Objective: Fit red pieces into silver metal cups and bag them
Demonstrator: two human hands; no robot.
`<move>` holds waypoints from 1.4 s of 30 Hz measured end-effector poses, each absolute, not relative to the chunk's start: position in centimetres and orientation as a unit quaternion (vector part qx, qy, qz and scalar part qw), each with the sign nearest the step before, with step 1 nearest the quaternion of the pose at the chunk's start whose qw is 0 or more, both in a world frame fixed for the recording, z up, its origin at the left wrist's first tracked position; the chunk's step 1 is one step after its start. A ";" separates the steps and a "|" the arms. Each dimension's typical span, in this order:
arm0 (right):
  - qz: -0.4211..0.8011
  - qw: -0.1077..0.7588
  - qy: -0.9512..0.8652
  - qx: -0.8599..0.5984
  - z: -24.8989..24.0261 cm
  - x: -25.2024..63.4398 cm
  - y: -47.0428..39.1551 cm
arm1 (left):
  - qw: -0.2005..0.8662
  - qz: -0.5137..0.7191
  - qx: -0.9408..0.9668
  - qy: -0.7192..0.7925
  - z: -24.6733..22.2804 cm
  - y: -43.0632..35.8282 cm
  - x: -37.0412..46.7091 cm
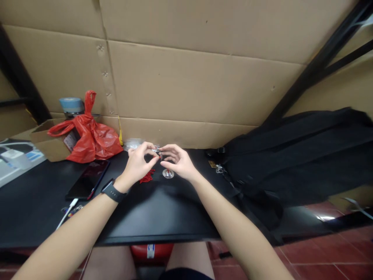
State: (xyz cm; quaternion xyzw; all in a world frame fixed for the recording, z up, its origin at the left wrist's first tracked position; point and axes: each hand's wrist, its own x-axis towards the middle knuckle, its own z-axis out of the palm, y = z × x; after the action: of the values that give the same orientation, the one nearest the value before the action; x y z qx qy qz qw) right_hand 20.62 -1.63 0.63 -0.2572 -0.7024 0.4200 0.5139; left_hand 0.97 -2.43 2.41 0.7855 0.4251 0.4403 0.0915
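Observation:
My left hand [139, 164] is closed in a pinch, its thumb and fingertips around a bit of red cord. Facing it, my right hand [180, 161] curls its thumb and fingers about a small shiny metal piece [161, 156], seen edge-on and touching the red bit. Fingers hide much of both. Just below the hands, a small round metal finger cymbal [168, 174] lies on the black table, red cord at its centre. A loose bundle of red cord [147, 177] rests beside it, under my left hand.
Left on the table [163, 217] are a phone [89, 181], a white cable [68, 212], a red plastic bag [96, 138], a cardboard box [48, 142] and a power strip [20, 165]. Black fabric [300, 159] and keys [220, 168] lie right. Cardboard [186, 89] walls the back.

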 end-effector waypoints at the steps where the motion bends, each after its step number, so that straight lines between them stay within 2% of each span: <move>1: 0.420 0.513 -0.703 -0.256 0.7 20.5 -1.7 | 0.090 0.438 0.786 0.427 2.5 -2.6 1.0; 19: 0.450 0.509 -0.685 -0.263 0.9 19.6 -2.7 | 0.067 0.427 0.785 0.443 2.6 -3.1 1.1; 29: 0.395 0.547 -0.672 -0.305 1.2 19.7 -2.3 | 0.023 0.460 0.770 0.442 2.4 -3.5 1.5; 33: 0.387 0.554 -0.673 -0.302 1.2 19.7 -2.3 | 0.035 0.478 0.765 0.431 2.3 -3.6 1.6; 37: 0.327 0.533 -0.710 -0.324 1.6 19.7 -2.5 | 0.082 0.501 0.760 0.406 2.4 -3.4 1.7; 42: 0.280 0.513 -0.731 -0.352 1.9 20.1 -2.7 | 0.118 0.413 0.805 0.408 1.9 -3.0 1.8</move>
State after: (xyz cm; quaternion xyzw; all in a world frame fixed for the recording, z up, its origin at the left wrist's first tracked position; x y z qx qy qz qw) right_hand 20.08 -2.65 1.93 -0.3523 -0.7306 0.2803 0.5134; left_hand 1.84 -2.98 1.87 0.8053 0.4082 0.4133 0.1183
